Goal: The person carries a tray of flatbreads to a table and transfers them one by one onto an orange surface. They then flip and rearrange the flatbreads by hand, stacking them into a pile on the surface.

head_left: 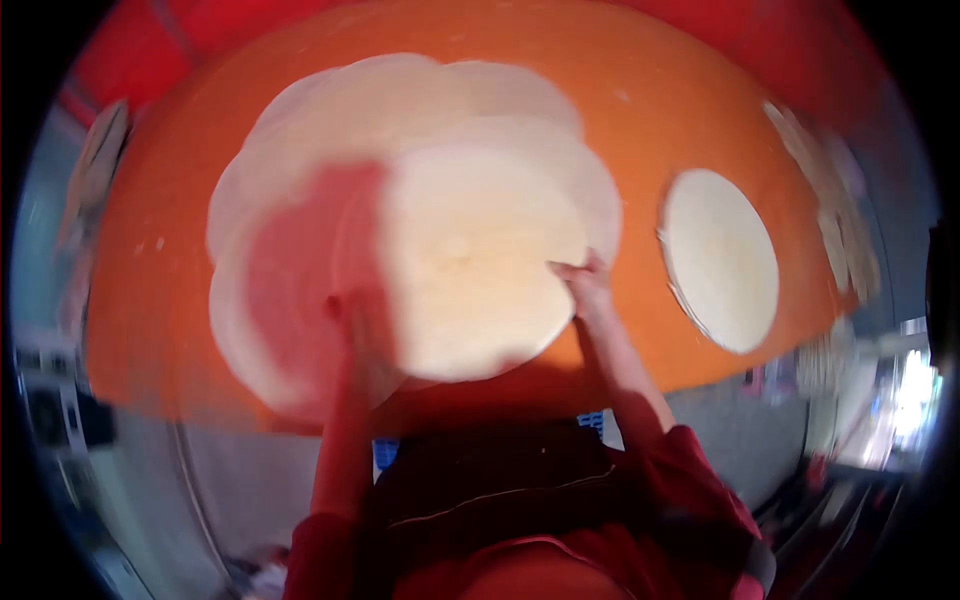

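Note:
A round, pale, thin sheet (470, 260) that looks like dough is held up over the table in front of me. My right hand (590, 285) grips its right edge, thumb and fingers closed on the rim. By its lower left side is my left hand (358, 318), its fingers smeared by motion. Beneath and behind, several similar pale sheets (350, 105) overlap in a wide ring. A reddish shaded patch (300, 260) covers the sheets left of the raised one.
These lie on a rounded orange table (660, 110). To the right is a stack of round pale sheets (720, 260). Flat, pale pieces (830, 220) line the table's far right edge, and more (95, 170) stand beyond the left edge. Grey floor (250, 470) shows below.

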Motion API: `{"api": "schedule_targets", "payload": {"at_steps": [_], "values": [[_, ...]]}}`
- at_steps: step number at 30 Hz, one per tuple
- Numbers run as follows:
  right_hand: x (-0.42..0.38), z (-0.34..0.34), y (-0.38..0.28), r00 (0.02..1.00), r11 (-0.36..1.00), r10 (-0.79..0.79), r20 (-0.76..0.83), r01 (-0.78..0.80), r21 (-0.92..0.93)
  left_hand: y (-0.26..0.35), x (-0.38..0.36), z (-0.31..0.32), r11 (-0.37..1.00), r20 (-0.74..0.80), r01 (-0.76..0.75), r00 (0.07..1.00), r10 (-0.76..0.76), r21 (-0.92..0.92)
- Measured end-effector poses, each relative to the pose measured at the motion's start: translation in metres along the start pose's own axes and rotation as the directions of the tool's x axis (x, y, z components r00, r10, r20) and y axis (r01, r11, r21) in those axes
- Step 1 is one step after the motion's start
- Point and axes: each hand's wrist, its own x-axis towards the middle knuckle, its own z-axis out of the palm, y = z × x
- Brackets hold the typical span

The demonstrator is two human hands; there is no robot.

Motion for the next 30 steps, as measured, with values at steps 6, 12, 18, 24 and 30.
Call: {"api": "schedule_targets", "payload": {"at_steps": [6,12,18,24,30], "values": [[-0.015,0.013,0.003,0.939,0.903,-0.317,-0.136,0.255,-0.346,-0.062,0.027,0.030,-0.844,0.707,0.368,0.467,0.531,0.391],[-0.005,-0.079,-0.065,0.858,0.851,-0.479,-0.186,0.402,-0.338,-0.197,0.154,-0.024,-0.927,0.594,0.139,0.732,0.334,0.349],[-0.016,-0.256,-0.249,0.783,0.820,-0.542,-0.305,0.413,-0.397,-0.281,0.294,-0.168,-0.665,0.182,0.320,0.801,0.570,0.675],[0.010,-0.419,-0.250,0.889,0.960,-0.203,-0.410,0.098,-0.264,-0.278,0.313,-0.321,-0.557,0.084,0.296,0.827,0.556,0.776],[0.015,-0.459,-0.200,0.916,0.993,-0.024,-0.400,-0.026,-0.117,-0.264,0.283,-0.335,-0.635,-0.061,0.584,0.758,0.649,0.506]]}}
